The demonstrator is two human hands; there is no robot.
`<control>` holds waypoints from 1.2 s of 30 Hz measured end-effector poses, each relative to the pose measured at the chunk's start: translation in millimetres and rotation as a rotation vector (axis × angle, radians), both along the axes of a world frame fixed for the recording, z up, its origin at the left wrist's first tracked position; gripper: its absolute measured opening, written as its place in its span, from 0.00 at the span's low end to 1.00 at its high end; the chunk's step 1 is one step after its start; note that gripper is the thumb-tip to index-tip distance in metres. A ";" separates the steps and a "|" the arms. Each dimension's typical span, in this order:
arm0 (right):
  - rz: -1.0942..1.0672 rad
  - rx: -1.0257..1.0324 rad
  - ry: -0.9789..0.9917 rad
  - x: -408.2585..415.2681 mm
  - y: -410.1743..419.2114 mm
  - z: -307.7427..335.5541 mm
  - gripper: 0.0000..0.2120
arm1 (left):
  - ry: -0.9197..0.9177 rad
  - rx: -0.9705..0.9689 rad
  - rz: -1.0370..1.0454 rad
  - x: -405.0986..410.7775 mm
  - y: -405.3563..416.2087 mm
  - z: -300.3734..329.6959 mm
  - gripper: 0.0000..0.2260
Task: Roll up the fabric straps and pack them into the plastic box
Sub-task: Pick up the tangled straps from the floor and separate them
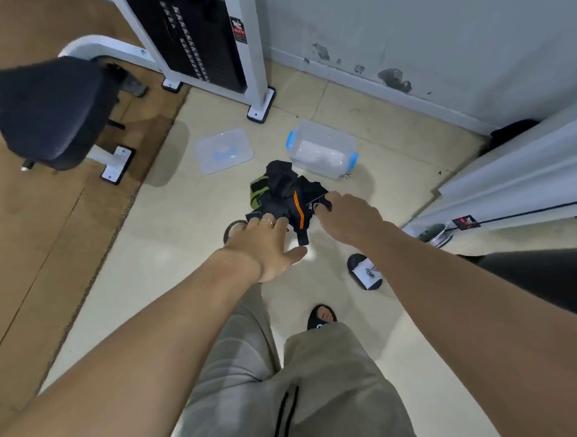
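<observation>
Weight stack (185,35) in white frame (253,53), far left of wall (418,33). Black seat pad (49,108) left of the stack, over brown mat (34,242). Black slipper (365,271) on tile, nearer than the stack.

Both my hands reach down to the heap of fabric straps (286,195): my left hand (263,247) touches its near edge, my right hand (349,217) pinches its right side. Just beyond the heap stands the plastic box (322,147), its lid (224,150) left of it.

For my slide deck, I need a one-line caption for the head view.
Both hands, left hand and right hand, reach a pile of straps beside the open plastic box.
</observation>
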State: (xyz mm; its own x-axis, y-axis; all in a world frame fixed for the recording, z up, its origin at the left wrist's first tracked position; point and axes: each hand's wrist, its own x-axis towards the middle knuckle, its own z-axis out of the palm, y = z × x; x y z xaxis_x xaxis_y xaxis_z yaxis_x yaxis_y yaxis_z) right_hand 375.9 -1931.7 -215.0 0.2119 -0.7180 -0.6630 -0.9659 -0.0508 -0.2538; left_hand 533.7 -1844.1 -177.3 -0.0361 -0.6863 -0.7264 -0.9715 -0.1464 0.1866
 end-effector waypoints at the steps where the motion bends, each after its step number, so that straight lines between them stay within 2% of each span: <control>1: -0.022 0.004 -0.009 6.5 -9.6 -13.0 0.20 | -0.003 -0.004 -0.020 6.5 -13.6 -11.2 0.27; 8: -0.217 0.051 -0.049 73.2 -84.7 -124.1 0.22 | 0.057 0.014 -0.174 73.1 -124.4 -115.8 0.21; 11: -0.261 0.100 -0.031 95.6 -113.8 -170.6 0.21 | 0.033 0.020 -0.253 109.8 -162.3 -164.7 0.22; 15: -0.429 0.128 -0.066 110.6 -143.0 -238.5 0.20 | 0.005 0.073 -0.365 138.6 -206.6 -234.9 0.24; 19: -0.465 0.210 -0.055 107.1 -158.6 -333.5 0.26 | 0.060 0.022 -0.377 141.1 -242.1 -330.1 0.24; 26: -0.499 0.251 -0.125 108.3 -169.1 -513.5 0.26 | 0.086 0.002 -0.327 132.0 -271.4 -510.2 0.26; 30: -0.543 0.235 -0.174 115.6 -172.8 -582.2 0.29 | 0.086 -0.021 -0.309 137.5 -276.6 -578.2 0.31; 33: -0.635 0.189 -0.307 125.1 -176.0 -609.2 0.33 | 0.100 -0.020 -0.269 141.1 -278.3 -607.8 0.33; 34: -0.678 0.151 -0.341 128.1 -177.7 -613.5 0.31 | 0.097 -0.010 -0.263 142.4 -279.0 -613.7 0.34; 36: -0.785 0.076 -0.369 132.3 -180.9 -612.7 0.18 | 0.099 0.025 -0.235 144.2 -280.3 -615.8 0.35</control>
